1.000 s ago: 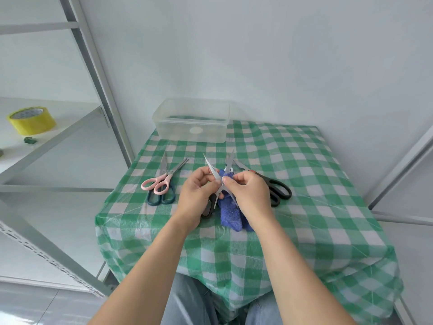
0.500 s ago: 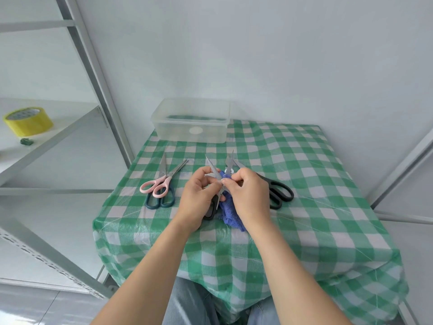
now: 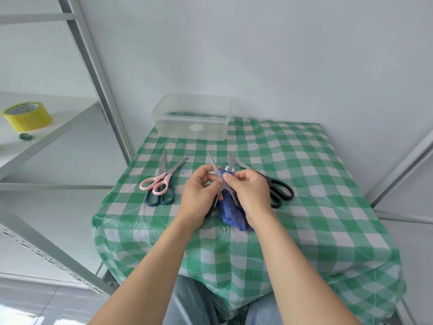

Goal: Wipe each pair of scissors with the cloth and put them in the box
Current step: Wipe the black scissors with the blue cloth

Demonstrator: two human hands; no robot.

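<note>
My left hand (image 3: 199, 193) grips a pair of scissors (image 3: 214, 166) with its blades spread apart and pointing away from me; its dark handle is mostly hidden under my palm. My right hand (image 3: 250, 191) pinches a blue cloth (image 3: 233, 213) round one blade near the pivot, and the rest of the cloth hangs down onto the table. Pink-handled scissors (image 3: 161, 180) lie across dark teal-handled scissors (image 3: 160, 198) at the left. Black-handled scissors (image 3: 278, 191) lie at the right. A clear plastic box (image 3: 193, 117) stands at the back of the table.
The small table carries a green-and-white checked cover (image 3: 304, 184) and stands against a white wall. A grey metal shelf frame (image 3: 98, 73) rises at the left, with a yellow tape roll (image 3: 27, 116) on its shelf. Another metal frame stands at the right.
My right hand has slid the cloth down the blade toward the pivot, and more of the left blade's tip shows. The other scissors and the box lie as before.
</note>
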